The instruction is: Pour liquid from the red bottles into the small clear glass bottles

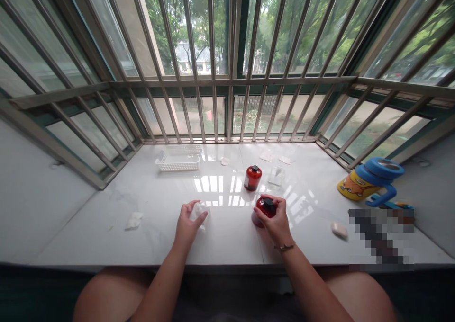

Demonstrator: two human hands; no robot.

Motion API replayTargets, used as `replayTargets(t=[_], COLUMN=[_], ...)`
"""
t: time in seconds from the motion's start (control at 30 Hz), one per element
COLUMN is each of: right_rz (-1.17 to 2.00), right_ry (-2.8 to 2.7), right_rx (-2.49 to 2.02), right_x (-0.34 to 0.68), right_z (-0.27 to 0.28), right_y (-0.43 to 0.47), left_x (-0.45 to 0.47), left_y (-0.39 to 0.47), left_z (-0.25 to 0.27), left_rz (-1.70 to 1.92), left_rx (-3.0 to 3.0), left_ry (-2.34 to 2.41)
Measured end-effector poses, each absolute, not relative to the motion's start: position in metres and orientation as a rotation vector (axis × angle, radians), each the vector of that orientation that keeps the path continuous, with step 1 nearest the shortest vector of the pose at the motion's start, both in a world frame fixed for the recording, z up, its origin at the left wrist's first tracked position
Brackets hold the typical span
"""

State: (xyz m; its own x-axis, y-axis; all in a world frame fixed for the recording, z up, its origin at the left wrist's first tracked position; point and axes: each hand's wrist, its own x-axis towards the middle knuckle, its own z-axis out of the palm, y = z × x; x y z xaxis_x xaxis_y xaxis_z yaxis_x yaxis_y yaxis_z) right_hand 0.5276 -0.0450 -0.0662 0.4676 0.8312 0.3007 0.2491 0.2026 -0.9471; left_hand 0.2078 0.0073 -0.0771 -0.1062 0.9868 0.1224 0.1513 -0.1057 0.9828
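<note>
My left hand (188, 220) is curled around a small see-through object (203, 212), whose exact kind I cannot make out against the white surface. My right hand (277, 220) grips a dark red bottle (259, 219) with a black cap, fingers around its upper part near the cap. The bottle stands on or just above the white countertop (227, 246). Just behind it a second red bottle (252, 180) with a black cap and a pale label stands upright. Beside that is a clear container (276, 176).
A white perforated basket (178, 161) sits at the back left. White scraps (133, 220) lie about, with others (267, 156) at the back. On the right are a blue and yellow mug (369, 180), a pale rounded object (339, 230) and a blurred-out item. Metal window bars (232, 83) enclose the counter.
</note>
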Motion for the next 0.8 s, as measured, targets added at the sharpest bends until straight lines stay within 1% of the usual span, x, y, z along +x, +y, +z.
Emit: replayTargets(t=[0.23, 0.53, 0.8], right_rz=[0.547, 0.564, 0.577], right_ry=[-1.127, -1.054, -1.05], right_rx=[-1.39, -1.332, -1.36], right_x=[0.53, 0.527, 0.529], right_z=[-0.061, -0.065, -0.068], right_y=[-0.047, -0.046, -0.046], left_x=[0.204, 0.21, 0.209], left_y=[0.006, 0.005, 0.003], left_z=[-0.08, -0.075, -0.068], left_rz=[1.167, 1.28, 1.189], left_rx=[1.341, 1.306, 1.335], left_ry=[1.402, 1.369, 1.405])
